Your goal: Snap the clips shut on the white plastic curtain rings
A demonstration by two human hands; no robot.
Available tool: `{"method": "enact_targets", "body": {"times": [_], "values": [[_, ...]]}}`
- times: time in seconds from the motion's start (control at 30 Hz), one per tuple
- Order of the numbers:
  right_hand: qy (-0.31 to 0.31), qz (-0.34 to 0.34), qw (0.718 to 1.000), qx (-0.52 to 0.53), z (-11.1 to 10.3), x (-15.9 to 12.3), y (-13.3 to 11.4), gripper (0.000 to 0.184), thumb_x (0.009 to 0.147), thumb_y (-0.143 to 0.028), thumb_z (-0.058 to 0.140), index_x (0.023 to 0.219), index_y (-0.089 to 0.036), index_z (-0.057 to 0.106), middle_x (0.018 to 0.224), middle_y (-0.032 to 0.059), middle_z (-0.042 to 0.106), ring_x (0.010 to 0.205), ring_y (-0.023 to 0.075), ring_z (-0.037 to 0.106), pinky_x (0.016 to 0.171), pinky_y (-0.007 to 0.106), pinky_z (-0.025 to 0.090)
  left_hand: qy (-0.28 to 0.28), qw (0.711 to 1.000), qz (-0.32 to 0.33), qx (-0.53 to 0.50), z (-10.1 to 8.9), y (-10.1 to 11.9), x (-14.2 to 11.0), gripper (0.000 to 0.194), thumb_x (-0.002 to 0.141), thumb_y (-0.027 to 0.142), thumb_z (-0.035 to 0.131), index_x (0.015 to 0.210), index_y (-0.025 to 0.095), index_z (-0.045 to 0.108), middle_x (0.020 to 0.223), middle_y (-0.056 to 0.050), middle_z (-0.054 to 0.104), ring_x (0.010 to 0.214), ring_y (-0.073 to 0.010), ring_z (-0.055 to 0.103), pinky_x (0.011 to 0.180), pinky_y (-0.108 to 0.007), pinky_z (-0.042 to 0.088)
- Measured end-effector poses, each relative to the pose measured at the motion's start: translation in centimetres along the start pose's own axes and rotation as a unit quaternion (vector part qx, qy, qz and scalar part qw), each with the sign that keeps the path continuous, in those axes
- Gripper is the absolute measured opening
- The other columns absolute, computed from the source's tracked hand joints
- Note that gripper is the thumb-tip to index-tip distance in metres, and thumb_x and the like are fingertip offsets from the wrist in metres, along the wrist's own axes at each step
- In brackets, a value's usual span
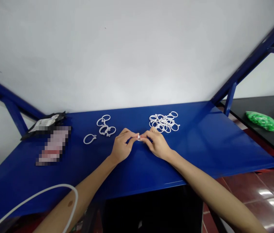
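My left hand (pixel 123 144) and my right hand (pixel 157 143) meet over the middle of the blue table. Between their pinched fingertips is a white plastic ring (pixel 139 138), mostly hidden by the fingers, so that only a small white part shows. Just beyond my right hand lies a pile of similar white rings (pixel 167 123), overlapping one another. Several more white rings (pixel 103 121) lie in a loose group to the left of my left hand. One single ring (pixel 88 139) with small eyelets at its end rests apart from that group.
A black plastic package (pixel 54 119) with a white label and a blurred pinkish item (pixel 56 142) lie at the left of the blue table (pixel 212 142). A white cable (pixel 61 185) loops across the lower left. Right, a bag of green pieces (pixel 263 121) sits on a dark table.
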State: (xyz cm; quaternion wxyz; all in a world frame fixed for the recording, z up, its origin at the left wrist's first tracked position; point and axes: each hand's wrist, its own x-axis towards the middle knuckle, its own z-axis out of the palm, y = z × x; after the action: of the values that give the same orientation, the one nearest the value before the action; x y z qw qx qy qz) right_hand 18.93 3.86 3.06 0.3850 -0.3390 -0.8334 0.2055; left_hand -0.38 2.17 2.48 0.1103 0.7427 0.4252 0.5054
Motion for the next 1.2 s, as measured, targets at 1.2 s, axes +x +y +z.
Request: {"method": "enact_targets", "body": {"times": [1.2], "values": [[0.009, 0.008, 0.997, -0.076, 0.4, 0.4, 0.3, 0.015, 0.098, -0.025, 0.058, 0.109, -0.022, 0.067, 0.105, 0.0082, 0.066, 0.101, 0.0252, 0.058, 0.093, 0.045, 0.052, -0.083, 0.949, -0.187, 0.241, -6.6, -2.3, 3.2, 0.021, 0.091, 0.031, 0.057, 0.104, 0.022, 0.07, 0.098, -0.007, 0.075, 0.096, -0.0275, 0.063, 0.089, -0.043, 0.046]]}}
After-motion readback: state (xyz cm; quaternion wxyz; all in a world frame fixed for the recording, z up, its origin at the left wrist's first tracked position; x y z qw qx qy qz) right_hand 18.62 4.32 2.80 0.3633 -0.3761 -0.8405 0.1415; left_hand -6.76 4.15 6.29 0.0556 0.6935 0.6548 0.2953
